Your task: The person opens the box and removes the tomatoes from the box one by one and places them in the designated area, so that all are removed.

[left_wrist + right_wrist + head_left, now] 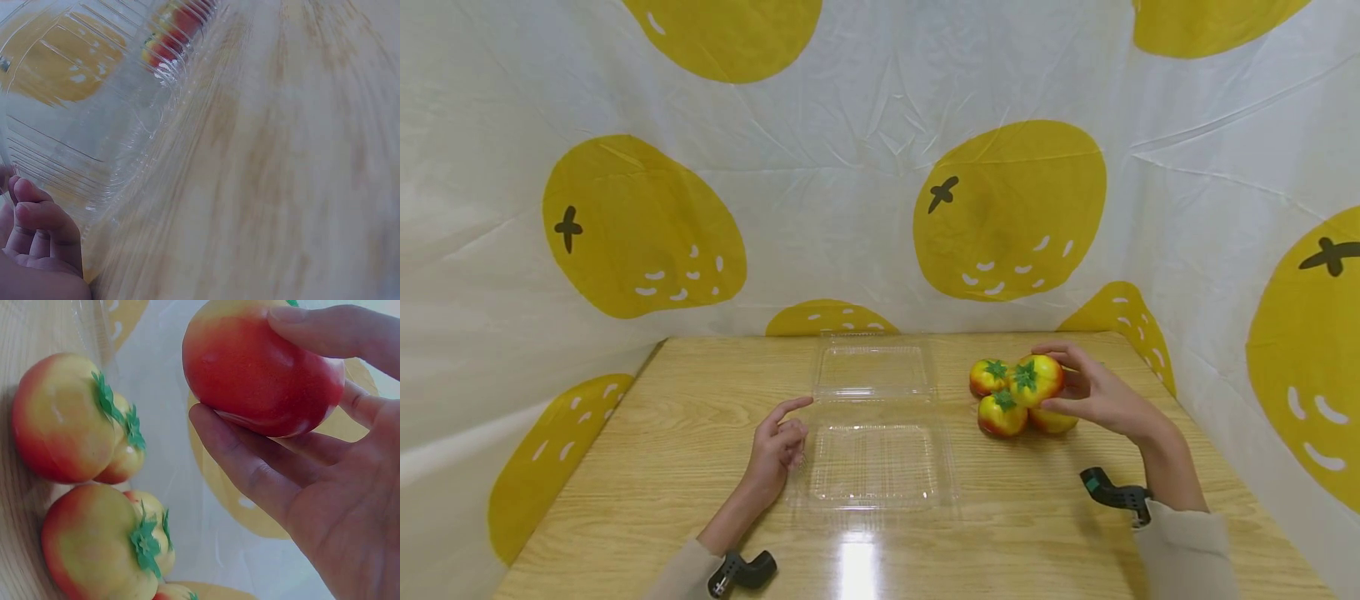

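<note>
In the head view my right hand (1101, 396) grips a yellow-and-red tomato (1036, 381) with a green leafy top, above and partly in front of other tomatoes (1002, 417). The right wrist view shows the held tomato (259, 375) between thumb and fingers, apart from the group. A clear plastic clamshell container (872, 462) lies unfolded on the table, its lid (872, 371) laid back toward the wall. Beside its left edge is my left hand (772, 450), index finger stretched to the hinge, the others loosely bent. Close up, the left fingertips (31, 212) lie by the rim.
The wooden table (700, 417) ends at a white curtain (827, 208) printed with large yellow fruit, which hangs behind and along both sides. The tomatoes stand to the right of the container. A black camera mount (1116, 496) sits on the right wrist, another (741, 573) on the left.
</note>
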Available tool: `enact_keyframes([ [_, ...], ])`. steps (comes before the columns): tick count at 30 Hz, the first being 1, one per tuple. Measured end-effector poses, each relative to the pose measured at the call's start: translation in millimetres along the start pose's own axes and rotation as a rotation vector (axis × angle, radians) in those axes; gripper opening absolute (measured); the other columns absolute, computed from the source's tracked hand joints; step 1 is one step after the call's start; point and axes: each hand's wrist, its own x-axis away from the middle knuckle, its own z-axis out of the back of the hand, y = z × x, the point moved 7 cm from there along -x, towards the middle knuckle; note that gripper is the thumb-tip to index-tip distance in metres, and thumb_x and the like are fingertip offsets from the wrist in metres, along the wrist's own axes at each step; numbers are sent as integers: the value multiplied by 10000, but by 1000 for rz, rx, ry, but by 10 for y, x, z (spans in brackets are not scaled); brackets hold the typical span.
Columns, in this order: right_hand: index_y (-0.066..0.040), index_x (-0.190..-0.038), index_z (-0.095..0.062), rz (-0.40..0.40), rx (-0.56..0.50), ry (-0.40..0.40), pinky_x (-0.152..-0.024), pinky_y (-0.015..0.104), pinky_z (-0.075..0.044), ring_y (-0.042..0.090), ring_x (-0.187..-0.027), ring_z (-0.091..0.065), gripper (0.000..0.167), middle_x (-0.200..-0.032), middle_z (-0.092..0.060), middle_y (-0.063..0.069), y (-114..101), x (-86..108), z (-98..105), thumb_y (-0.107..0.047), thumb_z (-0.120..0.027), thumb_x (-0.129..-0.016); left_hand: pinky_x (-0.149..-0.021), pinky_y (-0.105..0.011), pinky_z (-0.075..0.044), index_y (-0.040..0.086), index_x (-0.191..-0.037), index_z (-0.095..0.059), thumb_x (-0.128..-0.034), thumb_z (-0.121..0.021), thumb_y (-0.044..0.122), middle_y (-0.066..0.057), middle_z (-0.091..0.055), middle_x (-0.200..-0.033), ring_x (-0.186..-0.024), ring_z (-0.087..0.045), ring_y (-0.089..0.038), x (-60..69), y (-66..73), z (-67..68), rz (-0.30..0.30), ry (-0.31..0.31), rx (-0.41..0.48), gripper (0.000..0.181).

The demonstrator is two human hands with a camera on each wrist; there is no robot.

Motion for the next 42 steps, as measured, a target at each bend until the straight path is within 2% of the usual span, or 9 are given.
enact_keyframes([
  [8,-81,-1482,-393,-20,6,22,-963,105,-480,-66,-1212,-507,663,-1431,-467,90,54,49,72,-59,-743,-920,-398,-168,-339,-84,-1437,-454,-966,-470,-88,50,-538,-608,-446,-459,-34,-17,-28,15,22,21,-8,471],
  [20,-26,-1471,-364,-21,-25,41,-928,137,-516,-49,-1185,-530,652,-1381,-472,-67,174,143,184,3,-716,-923,-404,-168,-330,-114,-1442,-427,-960,-481,-74,56,-532,-600,-445,-461,-33,-5,-32,7,22,21,-8,487],
  [28,-31,-1460,-373,-39,-7,66,-894,152,-533,-51,-1161,-545,642,-1379,-470,-24,258,176,270,5,-721,-922,-412,-159,-339,-98,-1445,-433,-970,-485,-66,54,-540,-610,-447,-474,-26,-3,-24,13,24,24,-16,480],
  [35,-32,-1453,-384,-46,-9,95,-873,152,-541,-53,-1142,-555,637,-1362,-481,-82,363,239,345,27,-718,-914,-415,-157,-343,-96,-1440,-441,-978,-479,-75,58,-557,-625,-452,-477,-21,0,-17,17,16,10,-7,464],
  [42,-13,-1443,-374,-66,-18,108,-877,144,-533,-48,-1115,-576,631,-1346,-501,-101,475,291,399,36,-711,-912,-413,-208,-284,-109,-1446,-421,-978,-491,-62,51,-535,-606,-453,-461,-30,-4,-20,12,19,3,-5,475],
])
